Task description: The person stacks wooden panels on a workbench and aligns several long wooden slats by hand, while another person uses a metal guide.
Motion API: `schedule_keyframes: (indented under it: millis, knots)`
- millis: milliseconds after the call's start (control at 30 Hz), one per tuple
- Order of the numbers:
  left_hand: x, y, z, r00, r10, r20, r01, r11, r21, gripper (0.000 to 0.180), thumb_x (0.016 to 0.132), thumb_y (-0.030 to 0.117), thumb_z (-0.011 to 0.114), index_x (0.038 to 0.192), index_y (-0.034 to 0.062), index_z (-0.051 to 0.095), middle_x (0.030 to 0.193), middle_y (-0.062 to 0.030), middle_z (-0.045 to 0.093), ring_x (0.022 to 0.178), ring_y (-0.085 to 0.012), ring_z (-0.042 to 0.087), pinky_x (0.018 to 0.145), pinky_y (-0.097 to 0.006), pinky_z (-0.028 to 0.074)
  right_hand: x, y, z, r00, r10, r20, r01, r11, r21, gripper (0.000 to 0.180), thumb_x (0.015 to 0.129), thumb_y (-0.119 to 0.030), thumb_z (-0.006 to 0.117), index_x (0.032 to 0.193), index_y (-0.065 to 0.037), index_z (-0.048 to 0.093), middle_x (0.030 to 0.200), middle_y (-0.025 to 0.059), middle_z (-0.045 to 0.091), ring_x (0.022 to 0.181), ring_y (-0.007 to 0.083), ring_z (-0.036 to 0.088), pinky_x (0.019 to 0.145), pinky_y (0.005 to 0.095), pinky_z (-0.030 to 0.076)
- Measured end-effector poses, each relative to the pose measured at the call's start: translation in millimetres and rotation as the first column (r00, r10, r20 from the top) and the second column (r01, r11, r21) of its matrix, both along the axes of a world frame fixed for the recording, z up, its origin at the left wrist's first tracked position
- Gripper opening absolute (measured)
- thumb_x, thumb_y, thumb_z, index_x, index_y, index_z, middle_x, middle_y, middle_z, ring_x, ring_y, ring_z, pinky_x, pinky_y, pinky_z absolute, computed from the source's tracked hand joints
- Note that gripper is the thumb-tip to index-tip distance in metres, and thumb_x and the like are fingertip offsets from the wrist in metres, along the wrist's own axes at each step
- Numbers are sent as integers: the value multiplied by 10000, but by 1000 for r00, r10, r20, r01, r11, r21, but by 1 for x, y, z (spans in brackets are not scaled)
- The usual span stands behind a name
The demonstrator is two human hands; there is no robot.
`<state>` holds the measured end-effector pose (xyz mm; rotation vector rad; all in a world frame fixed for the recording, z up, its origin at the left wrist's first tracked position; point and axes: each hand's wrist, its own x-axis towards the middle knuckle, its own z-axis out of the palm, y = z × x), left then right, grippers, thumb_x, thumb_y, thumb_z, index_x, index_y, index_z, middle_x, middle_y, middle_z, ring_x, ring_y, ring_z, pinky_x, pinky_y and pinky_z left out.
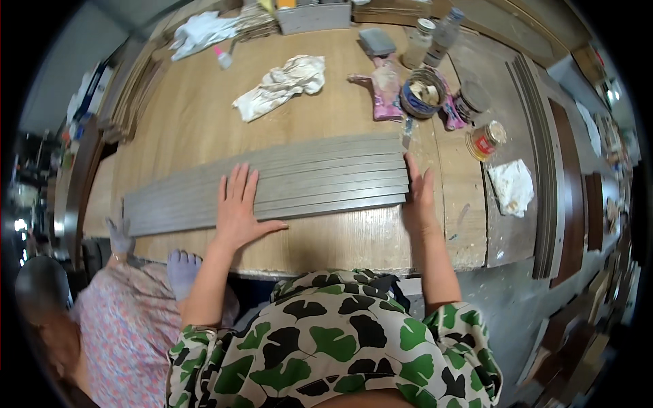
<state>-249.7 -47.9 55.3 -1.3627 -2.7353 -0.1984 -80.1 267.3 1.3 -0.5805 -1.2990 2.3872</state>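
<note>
My left hand [238,207] lies flat, fingers spread, on the grey strips [272,182]; my right hand [420,197] presses open against their 3 o'clock ends. The strips are long, thin, matte grey, packed side by side on the wooden table [197,115], running from 9 to 3 o'clock.

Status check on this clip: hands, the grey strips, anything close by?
Left hand flat on the grey strips; right hand against their right end. Strips side by side on the wooden table. A co-worker's gloved hand at the left end; rag beyond.
</note>
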Motion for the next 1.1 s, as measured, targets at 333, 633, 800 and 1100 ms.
schedule_keyframes:
  millis: [333, 633, 800, 1100]
  knots:
    - [-7, 15, -3, 996, -75, -43, 70, 993, -100, 1110, 654, 681, 672, 1419, -31, 301, 1482, -254, 275, 1385, -420, 229, 1121, -537, 168, -32, 45, -23, 988, 138, -71, -132, 987, 87, 799, 980, -596, 150, 1494, 14, 107, 1563, 178, 132, 1455, 250, 82, 1167, 344, 32]
    - [-12, 31, 10, 995, -72, 65, 78, 992, -97, 1235, 501, 648, 807, 1419, -11, 308, 1450, -250, 296, 1341, -429, 273, 1080, -563, 187, -54, 74, -29, 954, 275, -118, -245, 945, 217, 698, 1010, -513, 192, 1492, -8, 176, 1548, 172, 194, 1447, 250, 141, 1166, 342, 99]
    - [-9, 87, 22, 971, -195, 137, 227, 933, -279, 1307, 510, 695, 774, 1469, 8, 210, 1508, -281, 163, 1406, -443, 134, 1124, -559, 106, -56, 63, -34, 960, 263, -100, -203, 894, 399, 711, 1004, -514, 232, 1464, 28, 218, 1522, 197, 241, 1431, 291, 184, 1160, 362, 132]
    - [-27, 83, 2, 932, -328, 155, 356, 910, -211, 1332, 489, 726, 746, 1479, 32, 186, 1506, -287, 135, 1398, -455, 130, 1117, -591, 76, -53, 54, -36, 975, 200, -95, -132, 870, 475, 669, 1013, -481, 222, 1473, 4, 204, 1516, 210, 233, 1426, 321, 183, 1153, 382, 155]
